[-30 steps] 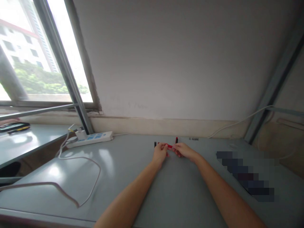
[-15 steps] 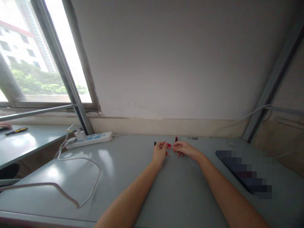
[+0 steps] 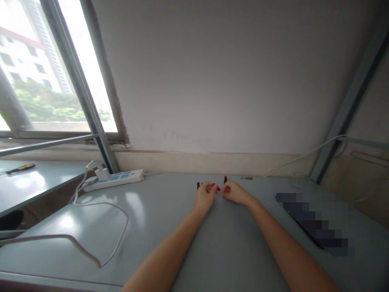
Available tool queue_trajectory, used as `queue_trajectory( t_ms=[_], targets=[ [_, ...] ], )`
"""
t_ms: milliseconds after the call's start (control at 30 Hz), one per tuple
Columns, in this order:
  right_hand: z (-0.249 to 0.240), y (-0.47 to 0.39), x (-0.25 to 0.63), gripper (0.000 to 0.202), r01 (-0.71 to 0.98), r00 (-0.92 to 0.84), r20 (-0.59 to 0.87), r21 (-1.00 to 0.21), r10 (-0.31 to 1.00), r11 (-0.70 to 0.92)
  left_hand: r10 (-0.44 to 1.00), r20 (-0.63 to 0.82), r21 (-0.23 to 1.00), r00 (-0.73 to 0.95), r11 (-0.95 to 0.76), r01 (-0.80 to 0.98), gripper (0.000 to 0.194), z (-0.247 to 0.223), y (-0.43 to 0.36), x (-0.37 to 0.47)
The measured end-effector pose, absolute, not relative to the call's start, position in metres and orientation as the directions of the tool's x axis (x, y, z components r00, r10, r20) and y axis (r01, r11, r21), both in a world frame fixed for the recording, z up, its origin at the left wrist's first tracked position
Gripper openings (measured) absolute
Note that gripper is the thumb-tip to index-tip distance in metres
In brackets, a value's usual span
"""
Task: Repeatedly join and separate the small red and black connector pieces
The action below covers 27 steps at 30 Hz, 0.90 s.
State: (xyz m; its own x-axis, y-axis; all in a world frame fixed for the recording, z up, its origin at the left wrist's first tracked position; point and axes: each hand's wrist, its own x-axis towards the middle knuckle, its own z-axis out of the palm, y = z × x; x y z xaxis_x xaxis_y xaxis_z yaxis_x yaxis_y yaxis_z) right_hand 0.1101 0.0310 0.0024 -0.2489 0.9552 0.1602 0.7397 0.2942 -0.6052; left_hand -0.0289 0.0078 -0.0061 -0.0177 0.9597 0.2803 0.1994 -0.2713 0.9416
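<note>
Near the back of the grey table, my left hand (image 3: 206, 196) is closed in a pinch on a small red piece (image 3: 218, 188), whose end pokes out toward the right. My right hand (image 3: 236, 192) faces it across a narrow gap, fingers curled together; whatever they hold, if anything, is too small to make out. Just behind my right hand stands a small red-and-black upright piece (image 3: 225, 179). A small dark upright piece (image 3: 198, 185) stands beside my left hand. Several tiny dark bits (image 3: 249, 178) lie in a row farther right.
A white power strip (image 3: 121, 177) with plugs lies at the back left, its pale cable (image 3: 124, 227) looping over the table (image 3: 158, 227). A dark flat object (image 3: 306, 219), blurred by blocks, lies on the right. A yellow-and-black tool (image 3: 26, 167) rests on the neighbouring table.
The red piece in my left hand has tilted downward and shows less. My right hand's fingers have curled in more tightly. At far left, a partly visible hand has gone from view.
</note>
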Motion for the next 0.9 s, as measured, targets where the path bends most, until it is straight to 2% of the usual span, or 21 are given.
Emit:
queue_trajectory(
  t_ms=[100,200,433,900],
  targets=[
    [0.003,0.031,0.114,0.012,0.851,-0.168,0.195,-0.466,0.966,0.242,0.932,0.363,0.888,0.001,-0.346,0.304,0.015,-0.007,0.005,-0.029],
    [0.004,0.032,0.119,0.011,0.898,-0.09,0.208,-0.407,0.974,0.17,0.911,0.41,0.835,0.035,-0.39,0.387,0.016,-0.007,0.003,-0.029],
    [-0.002,0.036,0.126,0.01,0.874,0.078,0.239,-0.483,0.968,0.049,0.894,0.431,0.729,0.124,-0.426,0.536,0.017,-0.01,0.001,-0.029],
    [-0.01,0.034,0.125,0.014,0.873,0.107,0.264,-0.486,0.959,0.036,0.908,0.385,0.662,0.165,-0.397,0.635,0.016,-0.013,0.001,-0.017]
  ],
)
